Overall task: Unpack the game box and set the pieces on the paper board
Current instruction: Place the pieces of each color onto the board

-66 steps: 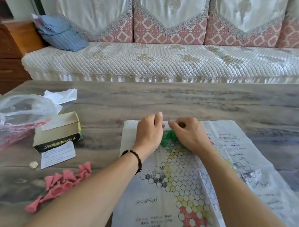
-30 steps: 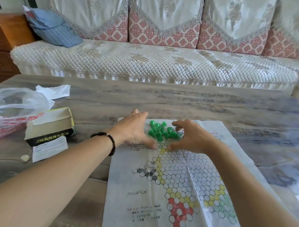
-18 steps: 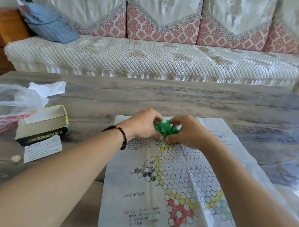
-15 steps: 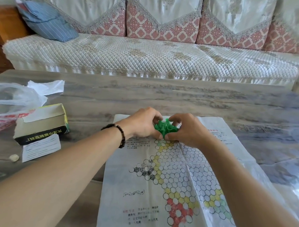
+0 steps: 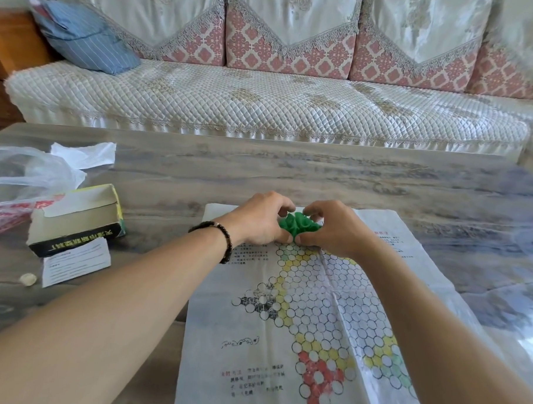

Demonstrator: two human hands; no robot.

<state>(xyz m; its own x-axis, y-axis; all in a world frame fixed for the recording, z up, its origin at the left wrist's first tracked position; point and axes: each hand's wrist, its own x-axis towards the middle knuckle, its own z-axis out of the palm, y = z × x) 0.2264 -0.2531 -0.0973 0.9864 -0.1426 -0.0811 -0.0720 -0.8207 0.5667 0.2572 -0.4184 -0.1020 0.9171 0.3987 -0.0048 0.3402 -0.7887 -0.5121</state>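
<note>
Head view: left hand (image 5: 260,218) and right hand (image 5: 331,227) cupped together at the far end of the paper board (image 5: 309,310), fingers curled inward around a tight heap of green pieces (image 5: 298,224), thumbs meeting just below the heap at the top point of the printed star. Both hands gripping the heap from opposite sides, pressing it together; single pieces too bunched to tell which way each points. Paper board spread flat on the table (image 5: 291,172), long axis running from the grip back toward the camera, slightly skewed to the right, creased down the middle beneath the right wrist. Printed hexagon of circles directly below the grip, yellow bands along its edges, a black corner below and left of the left hand, a red corner far below near the bottom edge, a green and yellow corner under the right forearm. Beaded bracelet (image 5: 224,239) on the left wrist. Well left of the grip, the open game box (image 5: 75,221), long axis running left to right, opening facing up, a paper slip (image 5: 74,262) just in front of it, and a plastic bag (image 5: 22,176) beyond it. Past the table, beyond the grip, a sofa (image 5: 263,104) with a blue cushion (image 5: 83,38).
</note>
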